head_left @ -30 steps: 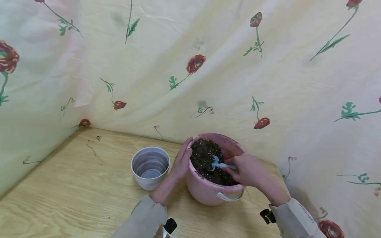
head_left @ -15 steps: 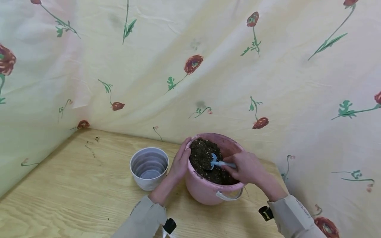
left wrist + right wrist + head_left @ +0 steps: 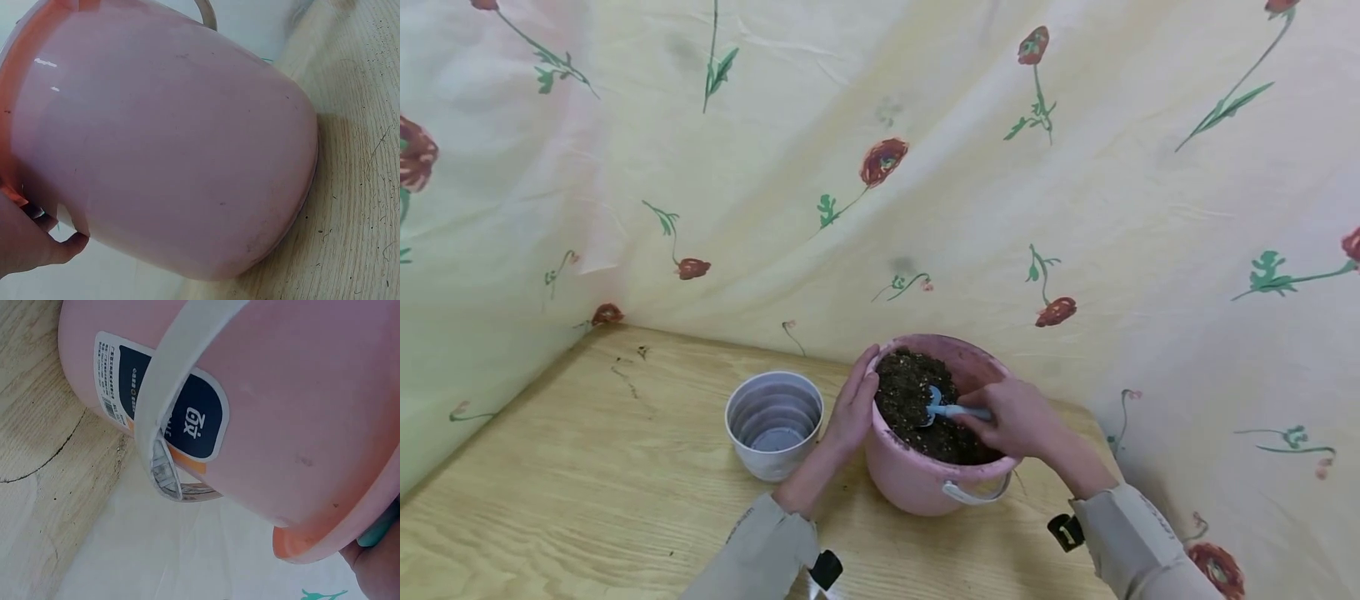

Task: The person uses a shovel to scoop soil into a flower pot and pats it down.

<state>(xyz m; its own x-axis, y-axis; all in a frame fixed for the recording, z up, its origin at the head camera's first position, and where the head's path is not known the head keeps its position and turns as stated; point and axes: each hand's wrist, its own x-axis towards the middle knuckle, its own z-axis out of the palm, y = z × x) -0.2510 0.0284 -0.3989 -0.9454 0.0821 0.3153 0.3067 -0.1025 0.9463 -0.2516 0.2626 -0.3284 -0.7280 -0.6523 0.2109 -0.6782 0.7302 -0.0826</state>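
Pink bucket (image 3: 913,483) looked plastic, smooth, mostly satin with small glossy glints and light scuffs. Handle (image 3: 181,356) was off-white plastic, smooth outside, ridged underneath; label (image 3: 194,419) was smooth, paper or film unclear. Blue trowel (image 3: 966,412) appeared to be plastic. Soil (image 3: 904,392) was matt, coarse, crumbly. White flowerpot (image 3: 763,463) looked like smooth plastic, stepped inside. Tabletop (image 3: 587,500) had a wood-grain finish, low sheen. Floral sheet (image 3: 760,150) looked thin, creased, faintly shiny. Sleeves (image 3: 763,546) were matt cloth.
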